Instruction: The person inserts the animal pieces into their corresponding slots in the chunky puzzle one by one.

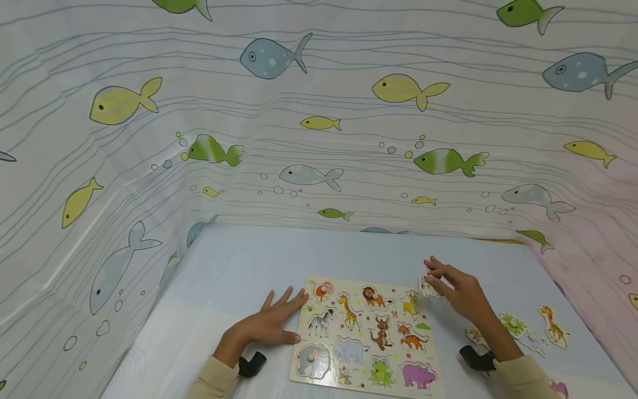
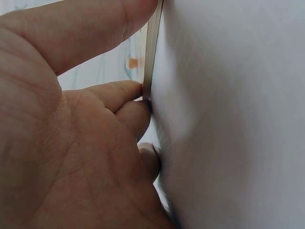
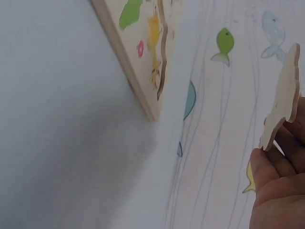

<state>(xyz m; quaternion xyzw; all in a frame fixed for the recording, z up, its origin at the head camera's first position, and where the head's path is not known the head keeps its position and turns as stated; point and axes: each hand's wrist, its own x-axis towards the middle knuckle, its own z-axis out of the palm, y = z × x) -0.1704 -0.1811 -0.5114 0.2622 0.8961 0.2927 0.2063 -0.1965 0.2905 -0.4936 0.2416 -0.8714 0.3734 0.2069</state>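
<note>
A wooden animal puzzle board (image 1: pixel 356 310) lies on the table. At its left edge my left hand (image 1: pixel 271 327) rests with fingers spread, the thumb touching the rim. The left wrist view shows the thumb and fingertips right against the board's side (image 2: pixel 153 52). Just past the board's upper right corner, my right hand (image 1: pixel 461 293) pinches a zebra puzzle piece (image 1: pixel 427 286) with black and white stripes. Seen in the right wrist view, the piece (image 3: pixel 285 90) stands on edge above the fingers, its plain wooden back showing. An elephant piece (image 1: pixel 305 363) with a knob sits in the board's lower left.
Loose pieces lie on the table to the right, partly behind my right forearm: a giraffe (image 1: pixel 552 326), a green piece (image 1: pixel 513 323), a pale piece (image 1: pixel 535 343) and a purple one (image 1: pixel 559 388). Fish-patterned sheeting (image 1: pixel 359 149) walls the table at the back and sides.
</note>
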